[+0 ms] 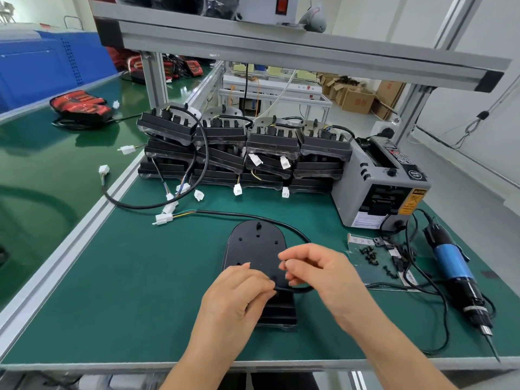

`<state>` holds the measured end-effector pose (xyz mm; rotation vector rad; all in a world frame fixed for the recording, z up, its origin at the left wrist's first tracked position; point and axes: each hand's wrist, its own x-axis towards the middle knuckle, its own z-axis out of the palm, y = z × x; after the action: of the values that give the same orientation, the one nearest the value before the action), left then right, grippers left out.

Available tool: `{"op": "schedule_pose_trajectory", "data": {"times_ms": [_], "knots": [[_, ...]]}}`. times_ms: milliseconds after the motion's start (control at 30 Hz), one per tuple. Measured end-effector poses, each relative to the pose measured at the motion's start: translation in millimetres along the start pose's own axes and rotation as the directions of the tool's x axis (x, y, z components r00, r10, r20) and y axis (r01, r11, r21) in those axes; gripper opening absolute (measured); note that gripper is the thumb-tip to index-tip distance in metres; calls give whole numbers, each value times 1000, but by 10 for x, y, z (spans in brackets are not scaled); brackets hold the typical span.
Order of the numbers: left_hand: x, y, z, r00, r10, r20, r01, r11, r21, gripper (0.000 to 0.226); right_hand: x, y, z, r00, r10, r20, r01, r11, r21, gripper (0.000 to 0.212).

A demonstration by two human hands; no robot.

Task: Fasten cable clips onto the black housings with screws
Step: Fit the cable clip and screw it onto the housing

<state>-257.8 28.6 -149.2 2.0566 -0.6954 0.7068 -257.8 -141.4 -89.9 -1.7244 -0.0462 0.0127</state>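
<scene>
The green-matted table (140, 291) fills most of the view, under a grey aluminium shelf frame (281, 49). Along the table's back edge stands a stack of black housings (244, 153), several layers deep, with cables and white plugs hanging off them. Just to its right sits a grey tape dispenser (374, 187). It carries a yellow warning label (411, 202) on its front corner and a square code sticker on top, both too small to read. Open cardboard boxes (358, 101) on the floor beyond carry red characters that cannot be made out, and their contents are hidden.

An electric screwdriver (453, 266) with a blue-and-black body lies at the right edge, bit toward the viewer. One black housing (253, 243) lies flat on the table near the front edge. Its cable (281, 223) arcs round its far end and runs left to a white connector (161, 219).

The left grip (239, 288), a bare hand, has bent fingers resting on the housing's narrow end where the cable crosses it; whether it pinches the cable or only presses, I cannot tell. The right grip (318, 271) hovers over the housing, thumb and forefinger closed on a small dark part (282, 260) too tiny to identify.

To the right, a printed sheet (377, 273) holds loose black screws (370, 254) and cable clips (398, 260); its lettering is illegible.
</scene>
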Motion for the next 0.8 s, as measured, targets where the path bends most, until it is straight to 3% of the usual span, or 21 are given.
{"op": "schedule_pose_trajectory", "data": {"times_ms": [133, 467, 600, 800], "knots": [[-1, -1, 10, 1000, -6, -21, 5, 1000, -5, 4, 6, 31, 61, 999, -22, 28, 26, 984, -175, 26], [-12, -27, 45, 999, 16, -44, -17, 1000, -24, 4, 39, 75, 39, 995, -48, 86, 69, 964, -256, 28], [-19, -33, 62, 998, 28, -47, -29, 999, -21, 9, 72, 9, -2, 992, 30, 125, 12, 948, -318, 26], [-28, -24, 75, 999, 17, -44, -17, 1000, 16, 4, 146, -220, -3, 983, 83, 164, 41, 772, -634, 6]]}}
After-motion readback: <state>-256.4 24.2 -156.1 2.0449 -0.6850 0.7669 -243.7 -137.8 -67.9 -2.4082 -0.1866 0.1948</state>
